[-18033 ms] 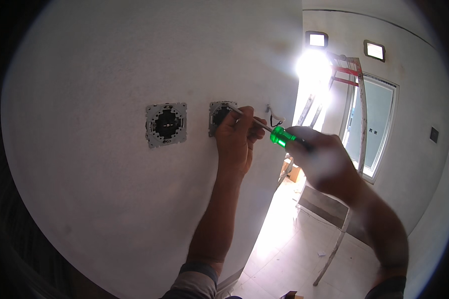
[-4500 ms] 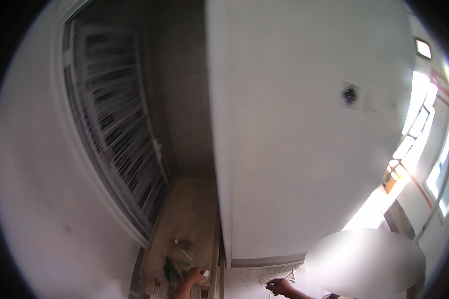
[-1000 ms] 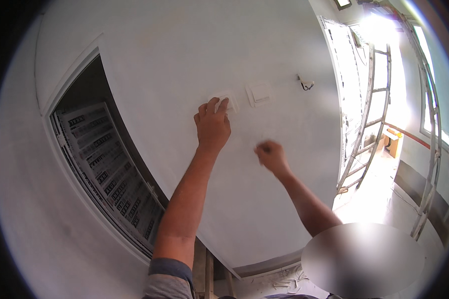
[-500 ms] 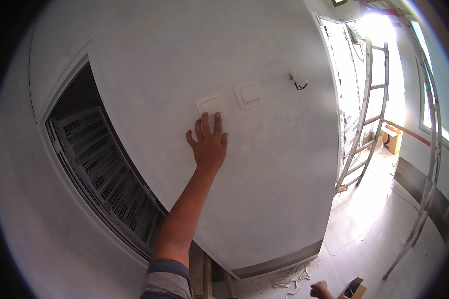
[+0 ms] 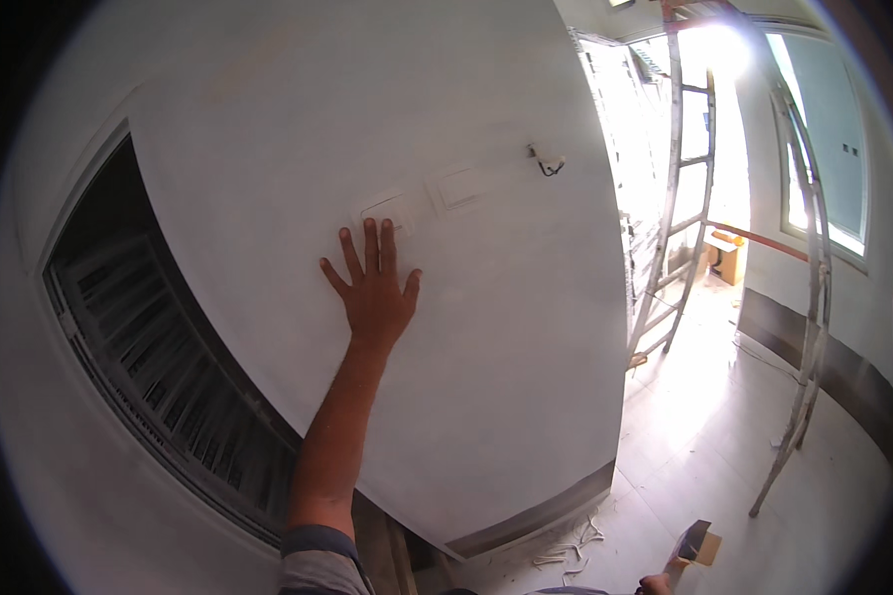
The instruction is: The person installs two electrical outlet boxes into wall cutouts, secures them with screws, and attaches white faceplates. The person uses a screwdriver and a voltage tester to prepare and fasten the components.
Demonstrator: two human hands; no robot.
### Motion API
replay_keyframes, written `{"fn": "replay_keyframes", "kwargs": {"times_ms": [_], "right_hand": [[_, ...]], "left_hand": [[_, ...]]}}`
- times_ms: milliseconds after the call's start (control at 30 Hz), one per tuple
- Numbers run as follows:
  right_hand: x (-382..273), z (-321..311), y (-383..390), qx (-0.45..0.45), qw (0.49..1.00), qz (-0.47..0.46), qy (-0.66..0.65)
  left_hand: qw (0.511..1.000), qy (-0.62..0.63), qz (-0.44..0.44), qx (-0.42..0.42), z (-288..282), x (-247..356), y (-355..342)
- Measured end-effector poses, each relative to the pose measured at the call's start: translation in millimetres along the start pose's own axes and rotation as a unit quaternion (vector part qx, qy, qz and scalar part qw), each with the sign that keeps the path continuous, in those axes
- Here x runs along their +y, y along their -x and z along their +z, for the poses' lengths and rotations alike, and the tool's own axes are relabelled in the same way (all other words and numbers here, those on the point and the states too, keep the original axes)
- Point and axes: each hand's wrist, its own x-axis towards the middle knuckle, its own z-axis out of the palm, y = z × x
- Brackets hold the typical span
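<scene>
My left hand [image 5: 375, 297] reaches up to the white wall, fingers spread and stretched. Its middle fingertips lie at the lower edge of a white wall switch [image 5: 385, 210], hiding part of it; the hand grips nothing. Just right of that sits a second white wall switch [image 5: 457, 188]. At the bottom edge, my right hand [image 5: 657, 583] shows only in part, closed on a small open cardboard box [image 5: 702, 544] with a dark inside.
Wires stick out of a wall opening [image 5: 547, 162] farther right. At left stands a doorway with a film-wrapped door [image 5: 169, 357]. A ladder [image 5: 677, 198] stands at right near bright light. White strips [image 5: 571, 547] litter the tiled floor. A larger cardboard box [image 5: 727, 260] lies farther back.
The view has shifted, so the wall and switches sit farther left. My left fingers have spread and straightened at the switch. The small box in my right hand shows higher in view.
</scene>
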Motion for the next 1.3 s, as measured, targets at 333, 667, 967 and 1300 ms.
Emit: {"fn": "replay_keyframes", "kwargs": {"times_ms": [333,667,967,1300], "right_hand": [[22.8,-2.0,5.4,-0.037,0.998,-0.037,0.042],[64.3,22.5,22.5,0.053,0.979,0.041,-0.190],[56.1,23.9,92.0,0.191,0.912,0.119,-0.342],[180.7,-33.1,161.7,0.289,0.847,0.214,-0.391]], "left_hand": [[0.999,0.026,-0.018,0.008,-9.5,-1.6,-19.8],[0.999,0.011,-0.023,0.042,11.2,-2.2,-27.9],[0.956,0.233,0.083,0.159,32.0,50.9,56.9],[0.556,0.659,0.136,-0.487,-20.3,398.3,451.9]]}}
